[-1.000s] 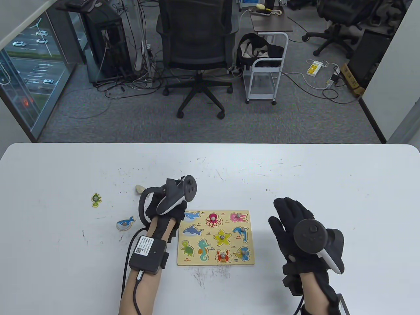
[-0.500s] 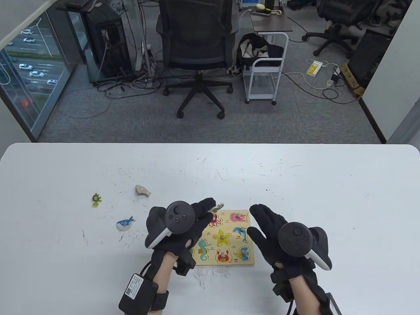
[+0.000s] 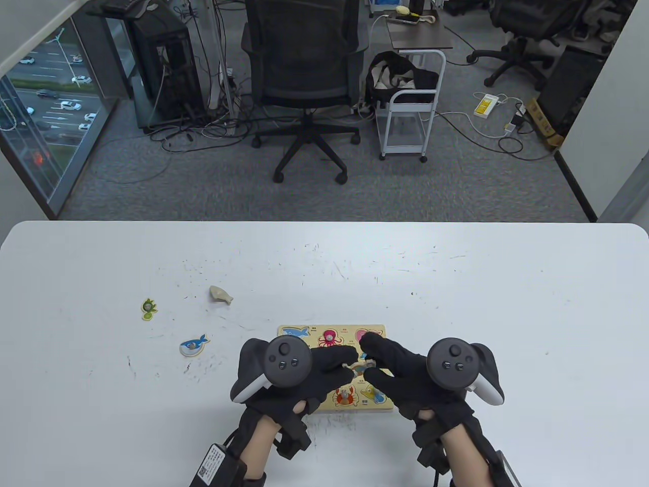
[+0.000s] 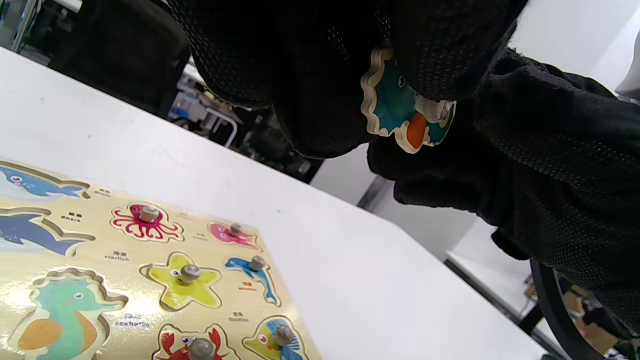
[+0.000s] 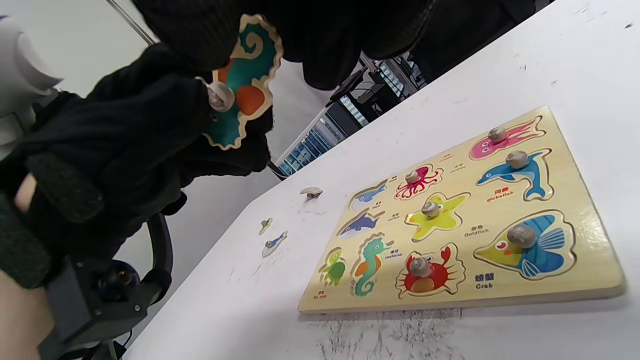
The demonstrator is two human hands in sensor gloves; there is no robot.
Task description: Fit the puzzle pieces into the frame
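The wooden puzzle frame (image 3: 388,405) lies flat on the white table, with several sea-animal pieces seated in it. My left hand (image 3: 340,366) and right hand (image 3: 372,361) meet above its middle. Together they pinch the teal and orange seahorse piece (image 3: 357,365) in the air. The piece shows under my left fingers in the left wrist view (image 4: 400,110) and under my right fingers in the right wrist view (image 5: 245,85). The seahorse recess (image 5: 367,265) in the frame's front row has no piece in it; it also shows in the left wrist view (image 4: 55,320).
Three loose pieces lie on the table left of the frame: a turtle piece (image 3: 148,309), a blue whale piece (image 3: 194,346) and a face-down piece (image 3: 221,294). The table's far edge faces an office chair (image 3: 304,76).
My left hand came from the table left of the frame, carrying the seahorse piece over the frame. My right hand moved in from the right and took hold of the piece too.
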